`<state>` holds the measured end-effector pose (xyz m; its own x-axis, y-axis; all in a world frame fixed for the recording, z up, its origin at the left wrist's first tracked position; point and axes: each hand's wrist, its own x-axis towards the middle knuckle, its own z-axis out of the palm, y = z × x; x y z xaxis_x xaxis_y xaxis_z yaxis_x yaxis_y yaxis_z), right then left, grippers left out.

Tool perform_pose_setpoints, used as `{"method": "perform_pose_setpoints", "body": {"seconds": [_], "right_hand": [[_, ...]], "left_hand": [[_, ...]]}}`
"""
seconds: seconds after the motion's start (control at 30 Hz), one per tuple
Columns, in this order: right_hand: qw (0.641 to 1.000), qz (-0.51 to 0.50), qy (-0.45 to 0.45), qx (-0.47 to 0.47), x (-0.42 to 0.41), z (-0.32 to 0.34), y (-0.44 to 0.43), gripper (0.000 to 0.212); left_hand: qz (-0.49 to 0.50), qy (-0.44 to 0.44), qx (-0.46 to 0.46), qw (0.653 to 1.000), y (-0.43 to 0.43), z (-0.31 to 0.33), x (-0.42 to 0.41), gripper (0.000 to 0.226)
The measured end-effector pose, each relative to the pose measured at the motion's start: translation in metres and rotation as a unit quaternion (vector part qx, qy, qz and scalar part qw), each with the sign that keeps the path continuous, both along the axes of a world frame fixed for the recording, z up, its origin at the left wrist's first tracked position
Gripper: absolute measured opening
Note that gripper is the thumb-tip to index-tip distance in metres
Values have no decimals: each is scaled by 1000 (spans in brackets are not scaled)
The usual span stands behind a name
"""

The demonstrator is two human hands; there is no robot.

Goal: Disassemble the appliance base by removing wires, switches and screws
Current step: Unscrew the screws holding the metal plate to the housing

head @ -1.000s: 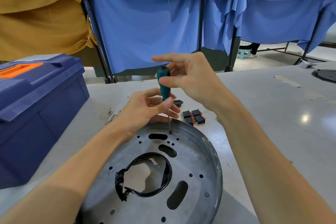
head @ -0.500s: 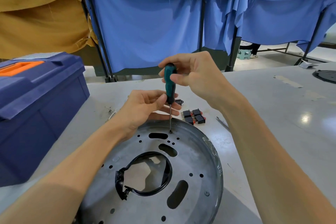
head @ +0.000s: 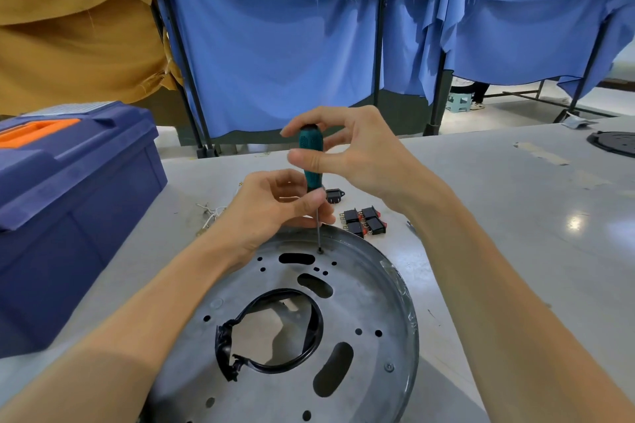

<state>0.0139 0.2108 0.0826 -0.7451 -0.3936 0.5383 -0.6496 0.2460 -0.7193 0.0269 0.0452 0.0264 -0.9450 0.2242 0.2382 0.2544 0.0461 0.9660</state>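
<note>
A round grey metal appliance base lies flat on the table in front of me, with a black ring round its centre hole. A teal-handled screwdriver stands upright, its tip in a screw near the base's far rim. My right hand pinches the top of the handle between thumb and fingers. My left hand holds the lower handle and shaft, steadying it. Several black and red switches and a small black part lie beyond the base. Loose white wires lie left of my left hand.
A blue toolbox with an orange handle stands at the left. Another screw sits near the base's right rim. A second dark round base lies at the far right of the table. Blue and mustard cloths hang behind.
The screwdriver has stayed on the same screw. My right hand has shifted its fingers round the handle top, turning it. My left hand keeps steadying the shaft.
</note>
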Motion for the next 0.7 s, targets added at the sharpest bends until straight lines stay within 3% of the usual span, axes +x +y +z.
{"method": "perform_pose_setpoints", "body": {"seconds": [0.2,0.33,0.43,0.57,0.7], "right_hand": [[999,8,-35,-27,-3,1,3,37],[999,23,-26,-1,0,1,-1,15],[1000,-2,5,4,2,1,-4,16],[999,2,-30,-24,-3,3,3,31],[999,17,-38,-11,-1,2,3,16]], "left_hand": [[-48,-13,8,999,2,1,2,27],[-12,0,2,1000,2,0,2,28],[-19,-3,-4,1000,2,0,2,28],[-56,-19,-4,998,0,3,2,32],[-31,-11,3,999,2,0,1,27]]}}
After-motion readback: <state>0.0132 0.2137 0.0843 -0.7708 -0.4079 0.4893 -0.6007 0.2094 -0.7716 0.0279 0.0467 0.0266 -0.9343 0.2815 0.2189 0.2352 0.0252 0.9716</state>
